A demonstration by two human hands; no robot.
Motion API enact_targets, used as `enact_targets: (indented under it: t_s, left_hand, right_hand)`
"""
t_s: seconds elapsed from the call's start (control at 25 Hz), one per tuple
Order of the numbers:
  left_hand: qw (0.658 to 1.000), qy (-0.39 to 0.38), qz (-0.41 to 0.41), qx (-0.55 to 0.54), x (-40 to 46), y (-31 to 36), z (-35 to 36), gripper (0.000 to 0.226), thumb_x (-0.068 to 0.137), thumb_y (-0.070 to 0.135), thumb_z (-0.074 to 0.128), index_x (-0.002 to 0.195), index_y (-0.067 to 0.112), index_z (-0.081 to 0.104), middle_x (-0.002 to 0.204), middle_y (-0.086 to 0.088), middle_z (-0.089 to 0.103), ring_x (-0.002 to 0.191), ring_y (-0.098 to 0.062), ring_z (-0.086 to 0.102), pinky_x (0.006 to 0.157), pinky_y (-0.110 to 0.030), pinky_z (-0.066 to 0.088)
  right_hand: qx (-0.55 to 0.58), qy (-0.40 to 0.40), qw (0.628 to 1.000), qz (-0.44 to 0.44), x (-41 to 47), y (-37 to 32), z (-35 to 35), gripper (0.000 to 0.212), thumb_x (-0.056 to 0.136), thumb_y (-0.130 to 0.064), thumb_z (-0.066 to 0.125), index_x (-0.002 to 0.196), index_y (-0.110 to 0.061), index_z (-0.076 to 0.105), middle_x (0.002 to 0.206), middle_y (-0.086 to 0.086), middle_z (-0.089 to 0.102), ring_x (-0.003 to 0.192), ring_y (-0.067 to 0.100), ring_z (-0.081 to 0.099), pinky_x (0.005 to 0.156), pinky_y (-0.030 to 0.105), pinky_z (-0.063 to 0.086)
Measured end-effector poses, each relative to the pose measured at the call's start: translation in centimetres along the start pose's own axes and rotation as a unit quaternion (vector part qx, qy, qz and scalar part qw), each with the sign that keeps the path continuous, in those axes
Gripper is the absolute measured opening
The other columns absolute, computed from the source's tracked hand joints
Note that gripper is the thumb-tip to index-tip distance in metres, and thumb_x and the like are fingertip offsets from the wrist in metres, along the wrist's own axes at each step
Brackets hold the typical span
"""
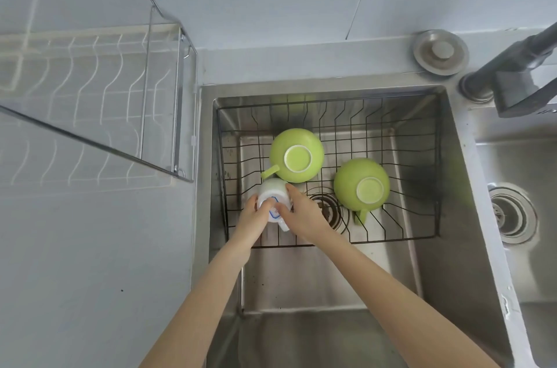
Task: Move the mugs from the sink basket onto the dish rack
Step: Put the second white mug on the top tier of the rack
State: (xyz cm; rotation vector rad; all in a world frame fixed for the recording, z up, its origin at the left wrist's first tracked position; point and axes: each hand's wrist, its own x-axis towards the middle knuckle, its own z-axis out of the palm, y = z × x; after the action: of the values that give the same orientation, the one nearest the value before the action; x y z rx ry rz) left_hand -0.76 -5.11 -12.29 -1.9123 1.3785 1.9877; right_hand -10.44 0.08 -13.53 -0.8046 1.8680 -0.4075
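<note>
A black wire sink basket (pixel 401 114) sits inside the steel sink. Two green mugs stand upside down in it, one (pixel 297 155) at the middle left with its handle pointing left, the other (pixel 361 185) to the right with its handle pointing toward me. A white mug (pixel 272 189) with a blue mark lies upside down at the basket's front left. My left hand (pixel 253 215) grips its left side and my right hand (pixel 303 211) grips its right side. The steel dish rack (pixel 90 87) stands on the counter to the left, with nothing on it.
A dark faucet (pixel 518 72) reaches in from the upper right. A round metal drain cover (pixel 440 52) lies on the ledge behind the sink. A second basin with a drain (pixel 512 212) is at the right. The sink drain (pixel 328 211) shows under the basket.
</note>
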Motion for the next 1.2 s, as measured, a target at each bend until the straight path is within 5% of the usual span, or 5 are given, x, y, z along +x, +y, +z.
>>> enact_targets:
  t_s: [0.36, 0.6, 0.8, 1.04, 1.2]
  left_hand:
    - [0.994, -0.022, 0.056, 0.089, -0.9, 0.0, -0.3, 0.023, 0.087, 0.01, 0.042, 0.106, 0.015, 0.053, 0.082, 0.005, 0.052, 0.07, -0.008, 0.045, 0.061, -0.018, 0.036]
    - [0.978, -0.049, 0.141, 0.144, -2.9, -0.3, -0.7, 0.047, 0.085, 0.003, 0.045, 0.126, 0.025, 0.047, 0.106, 0.006, 0.055, 0.092, -0.014, 0.05, 0.066, -0.011, 0.033]
    - [0.964, -0.002, 0.216, 0.156, -4.7, -0.7, -0.2, 0.064, 0.083, 0.005, 0.057, 0.139, 0.025, 0.032, 0.121, -0.008, 0.044, 0.103, -0.026, 0.064, 0.061, -0.006, 0.048]
    - [0.934, 0.032, 0.307, 0.182, -8.9, -0.5, -0.3, 0.069, 0.074, 0.01, 0.071, 0.134, 0.023, 0.04, 0.114, 0.0, 0.043, 0.107, -0.015, 0.057, 0.098, -0.031, 0.045]
    - [0.921, 0.011, 0.356, 0.156, -12.0, -0.3, -0.7, 0.064, 0.071, 0.008, 0.074, 0.123, 0.032, 0.045, 0.123, 0.004, 0.053, 0.114, -0.019, 0.052, 0.096, -0.032, 0.047]
  right_hand:
    - [0.048, 0.013, 0.999, 0.014, -1.4, 0.2, -0.6, 0.05, 0.097, -0.024, 0.043, 0.143, -0.012, 0.03, 0.131, 0.015, 0.056, 0.121, 0.03, 0.051, 0.098, 0.032, 0.039]
    - [0.075, 0.047, 0.996, 0.027, -3.8, -0.3, -1.8, 0.039, 0.094, -0.026, 0.044, 0.133, -0.019, 0.045, 0.118, 0.012, 0.064, 0.1, 0.024, 0.054, 0.078, 0.023, 0.035]
    - [0.103, 0.085, 0.991, 0.006, -6.9, -1.5, -3.3, 0.036, 0.094, -0.026, 0.047, 0.128, -0.018, 0.051, 0.121, 0.008, 0.064, 0.115, 0.025, 0.054, 0.08, 0.023, 0.035]
    - [0.068, 0.101, 0.992, -0.045, -10.9, -1.7, -4.6, 0.031, 0.093, -0.03, 0.046, 0.113, -0.011, 0.059, 0.101, 0.009, 0.066, 0.097, 0.027, 0.058, 0.073, 0.028, 0.04]
    - [0.076, 0.073, 0.992, -0.069, -14.1, -1.6, -6.1, 0.028, 0.095, -0.034, 0.038, 0.081, -0.021, 0.058, 0.087, 0.005, 0.06, 0.088, 0.023, 0.057, 0.086, 0.035, 0.05]
